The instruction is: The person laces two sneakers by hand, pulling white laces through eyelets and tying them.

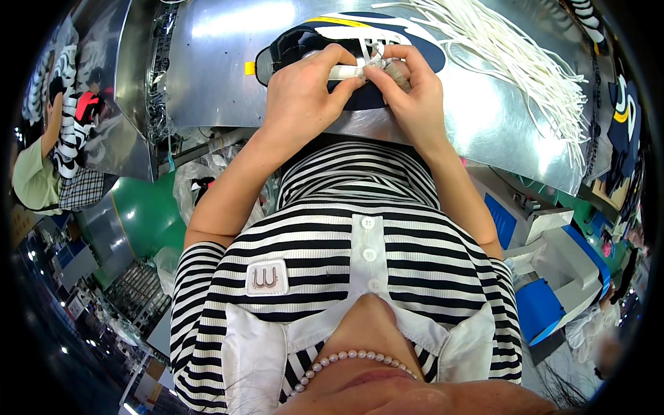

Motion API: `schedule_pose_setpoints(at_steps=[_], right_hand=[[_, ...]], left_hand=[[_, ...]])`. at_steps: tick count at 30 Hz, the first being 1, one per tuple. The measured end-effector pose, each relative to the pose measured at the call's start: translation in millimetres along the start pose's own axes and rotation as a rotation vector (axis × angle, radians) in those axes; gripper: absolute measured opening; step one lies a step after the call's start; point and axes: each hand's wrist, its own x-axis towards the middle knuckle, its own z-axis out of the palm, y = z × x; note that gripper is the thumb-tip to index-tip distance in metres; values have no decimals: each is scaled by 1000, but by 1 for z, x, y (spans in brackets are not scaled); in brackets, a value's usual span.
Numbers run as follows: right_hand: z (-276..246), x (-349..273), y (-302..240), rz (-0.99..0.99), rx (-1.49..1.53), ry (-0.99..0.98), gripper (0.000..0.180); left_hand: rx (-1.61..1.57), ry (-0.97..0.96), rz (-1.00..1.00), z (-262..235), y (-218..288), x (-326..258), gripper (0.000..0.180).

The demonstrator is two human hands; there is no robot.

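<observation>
A navy shoe upper (430, 50) with white and yellow trim lies on its side on a metal bench, its toe pointing right and a yellow tab at the heel. Over its eyelets, my left hand (304, 86) pinches a white shoelace (349, 71) between thumb and forefinger. Right beside it, my right hand (420, 90) has its thumb and forefinger closed on the same lace, near a small loop standing above the eyelets. The fingers partly hide the lacing. Some greyish material shows under my right fingers; I cannot make out what it is.
A bundle of loose white laces (512, 59) spreads over the right of the metal bench (221, 90). More navy uppers (624, 114) hang at the far right. To the left, a person in a pale green sleeve (33, 176) is beside striped black-and-white pieces. A grey-and-blue machine (553, 266) stands lower right.
</observation>
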Motion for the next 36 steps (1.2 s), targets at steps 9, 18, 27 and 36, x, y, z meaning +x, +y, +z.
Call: schedule_pose_setpoints(at_steps=[9, 18, 27, 36], right_hand=[[-16, -24, -11, 107, -167, -178, 17], [3, -8, -15, 182, -160, -136, 16], [-57, 5, -21, 44, -81, 49, 14], [-29, 33, 19, -327, -384, 186, 17]], left_hand=[[-9, 96, 78, 6, -8, 2, 25], [37, -57, 228, 6, -2, -7, 26], [-120, -227, 49, -3, 2, -3, 25], [-146, -644, -106, -35, -5, 15, 31]])
